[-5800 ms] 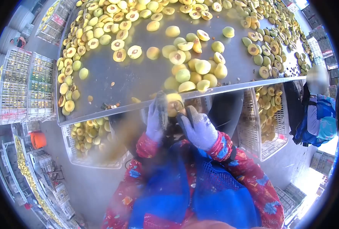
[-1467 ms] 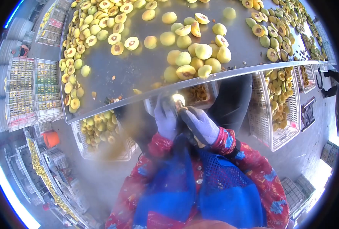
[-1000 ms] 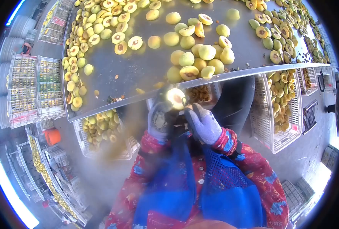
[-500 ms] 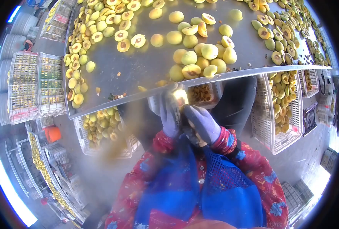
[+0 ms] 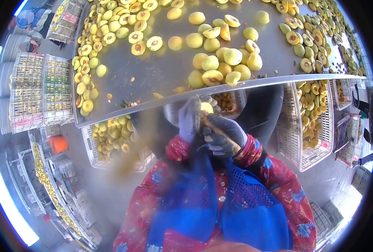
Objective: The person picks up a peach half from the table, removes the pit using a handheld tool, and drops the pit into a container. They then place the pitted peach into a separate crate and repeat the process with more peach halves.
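Both my hands wear dark grey gloves with lavender cuffs and meet just below the table edge. My left hand [image 5: 189, 116] is closed around a yellow peach piece [image 5: 206, 108], and its fingers partly cover the fruit. My right hand [image 5: 225, 133] is wrapped round a tool with a wooden handle [image 5: 223, 135]; its working end meets the peach and is hidden. Just beyond the hands, whole and halved peaches [image 5: 232, 56] lie in a cluster on the metal table [image 5: 153, 75]. A blurred smear covers part of the view left of my hands.
Peach halves pile up at the table's left and far right. Below the edge stand a white crate [image 5: 95, 153] of peaches at left, another crate [image 5: 298, 151] at right, and a bin [image 5: 240, 101] with brownish pieces behind my hands. Stacked crates [image 5: 26, 90] stand farther left.
My right hand has turned, so its curled fingers and the wooden handle now show. The peach has tilted and sits slightly farther right. The fruit on the table lies as before.
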Available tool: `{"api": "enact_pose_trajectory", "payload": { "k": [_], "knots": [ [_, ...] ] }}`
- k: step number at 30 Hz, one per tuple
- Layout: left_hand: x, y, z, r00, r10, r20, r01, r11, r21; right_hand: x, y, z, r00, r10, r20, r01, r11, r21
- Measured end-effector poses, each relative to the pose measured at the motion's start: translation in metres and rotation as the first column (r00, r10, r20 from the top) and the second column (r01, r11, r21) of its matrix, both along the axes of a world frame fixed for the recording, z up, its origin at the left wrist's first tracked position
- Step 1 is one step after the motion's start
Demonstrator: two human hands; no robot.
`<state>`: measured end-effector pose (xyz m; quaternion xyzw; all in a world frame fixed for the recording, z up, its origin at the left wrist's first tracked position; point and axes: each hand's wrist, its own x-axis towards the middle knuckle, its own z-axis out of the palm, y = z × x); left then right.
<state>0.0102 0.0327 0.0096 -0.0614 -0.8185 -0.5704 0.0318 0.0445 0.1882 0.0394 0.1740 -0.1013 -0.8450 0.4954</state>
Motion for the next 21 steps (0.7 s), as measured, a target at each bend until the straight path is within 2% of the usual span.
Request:
{"api": "enact_pose_trajectory", "payload": {
  "k": [1, 2, 3, 5, 6, 7, 9, 10, 12, 14, 15, 16, 17, 20, 21],
  "knots": [
    [-0.001, 0.000, -0.004, 0.969, -0.028, -0.245, -0.010, 0.988, -0.152, 0.000, -0.001, -0.008, 1.000, -0.002, -0.007, 0.001, 0.993, -0.117],
    [-0.001, 0.000, -0.005, 0.927, -0.062, -0.370, -0.038, 0.966, -0.257, 0.001, -0.002, -0.013, 1.000, -0.004, -0.014, 0.001, 0.973, -0.233],
    [0.000, -0.001, -0.007, 0.867, -0.096, -0.489, -0.094, 0.932, -0.350, 0.001, -0.002, -0.015, 1.000, -0.019, -0.011, 0.016, 0.966, -0.257],
    [0.000, 0.000, -0.009, 0.842, -0.111, -0.527, -0.170, 0.874, -0.455, 0.002, -0.003, -0.016, 0.999, -0.050, -0.005, 0.046, 0.952, -0.304],
    [0.000, 0.003, -0.007, 0.971, 0.018, -0.237, -0.028, 0.999, -0.040, 0.002, -0.003, -0.011, 0.996, -0.088, -0.015, 0.080, 0.954, -0.288],
    [0.001, 0.008, -0.004, 0.994, -0.006, 0.105, -0.038, 0.912, 0.407, 0.002, -0.003, 0.000, 0.992, -0.123, -0.024, 0.112, 0.955, -0.274],
    [0.007, 0.007, -0.010, 0.912, -0.124, 0.390, -0.216, 0.664, 0.716, 0.000, -0.005, 0.019, 0.986, -0.160, -0.041, 0.146, 0.960, -0.239],
    [0.018, 0.003, -0.017, 0.918, -0.064, 0.390, -0.246, 0.681, 0.690, -0.002, -0.008, 0.027, 0.987, -0.154, -0.049, 0.140, 0.966, -0.216],
    [0.016, -0.015, -0.021, 0.955, 0.067, 0.288, -0.214, 0.827, 0.520, -0.008, -0.005, 0.023, 0.979, -0.171, -0.114, 0.150, 0.973, -0.177],
    [0.016, -0.059, -0.002, 0.928, 0.334, 0.162, -0.365, 0.903, 0.228, -0.010, 0.012, 0.001, 0.960, -0.182, -0.211, 0.157, 0.979, -0.131],
    [0.015, -0.092, 0.016, 0.887, 0.458, 0.063, -0.458, 0.889, -0.015, -0.009, 0.021, 0.010, 0.982, -0.173, -0.076, 0.175, 0.984, 0.021],
    [0.014, -0.112, 0.035, 0.862, 0.503, -0.056, -0.492, 0.808, -0.323, -0.009, 0.026, 0.005, 0.985, -0.118, -0.128, 0.133, 0.984, 0.117],
    [0.007, -0.116, 0.061, 0.886, 0.394, -0.245, -0.433, 0.513, -0.741, -0.008, 0.029, -0.004, 0.982, -0.068, -0.174, 0.105, 0.972, 0.210],
    [-0.014, -0.105, 0.065, 0.901, 0.409, -0.147, -0.356, 0.501, -0.789, -0.009, 0.025, -0.024, 0.968, 0.022, -0.249, 0.080, 0.917, 0.390],
    [-0.023, -0.092, 0.058, 0.945, 0.270, -0.185, -0.311, 0.570, -0.760, -0.012, 0.022, -0.024, 0.959, 0.049, -0.278, 0.091, 0.880, 0.466]
  ]
}}
